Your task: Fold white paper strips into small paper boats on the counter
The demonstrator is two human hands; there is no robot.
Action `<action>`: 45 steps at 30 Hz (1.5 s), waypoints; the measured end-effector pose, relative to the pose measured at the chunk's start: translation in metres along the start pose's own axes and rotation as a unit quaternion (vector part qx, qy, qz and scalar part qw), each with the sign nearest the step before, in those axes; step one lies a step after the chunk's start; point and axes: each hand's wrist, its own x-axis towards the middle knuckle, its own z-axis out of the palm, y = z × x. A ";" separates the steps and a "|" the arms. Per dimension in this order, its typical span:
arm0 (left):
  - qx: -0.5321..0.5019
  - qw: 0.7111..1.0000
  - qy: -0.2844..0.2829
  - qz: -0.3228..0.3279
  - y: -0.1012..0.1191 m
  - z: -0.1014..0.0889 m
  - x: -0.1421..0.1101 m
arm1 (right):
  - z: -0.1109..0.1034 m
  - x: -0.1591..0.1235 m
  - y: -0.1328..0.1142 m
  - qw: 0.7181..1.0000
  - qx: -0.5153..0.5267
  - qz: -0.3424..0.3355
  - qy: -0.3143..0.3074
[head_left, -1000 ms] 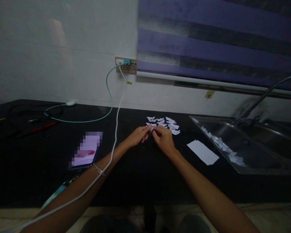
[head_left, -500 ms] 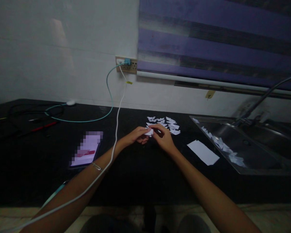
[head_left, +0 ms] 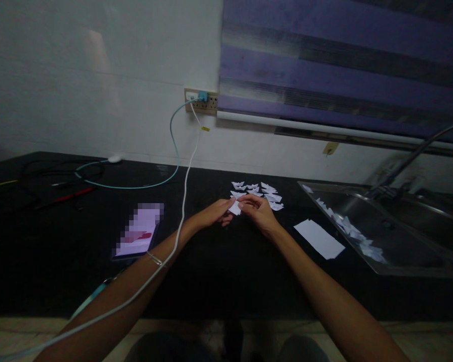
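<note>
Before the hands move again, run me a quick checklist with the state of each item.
1. Both hands on the small white paper: ok, fingers of the left hand and right hand meet at it.
2. Its creases sharp: cannot tell, too small.
3. All folded paper boats visible: not ok, the right hand covers part of the group.
4. Flat white paper unobstructed: ok, lying between the right forearm and the sink.
5. View of the left forearm unobstructed: not ok, the white cable crosses it.
</note>
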 end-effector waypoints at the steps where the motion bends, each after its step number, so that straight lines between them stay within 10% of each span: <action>1: 0.025 1.000 0.009 0.005 0.000 0.000 0.000 | 0.000 0.000 0.000 1.000 -0.006 -0.011 0.000; 11: 0.060 0.988 0.135 0.042 0.003 -0.003 0.002 | 0.001 -0.004 -0.007 0.995 -0.039 -0.063 -0.071; 18: -0.074 0.981 0.166 0.061 0.005 -0.008 0.002 | -0.002 -0.001 -0.006 0.996 -0.049 -0.067 0.016; 27: 0.010 0.974 0.224 0.038 0.007 -0.004 0.000 | -0.002 0.000 -0.009 0.992 -0.073 -0.089 0.059; 45: 0.108 0.956 0.223 0.158 0.004 0.000 0.006 | -0.006 0.001 -0.002 0.968 -0.156 -0.193 0.033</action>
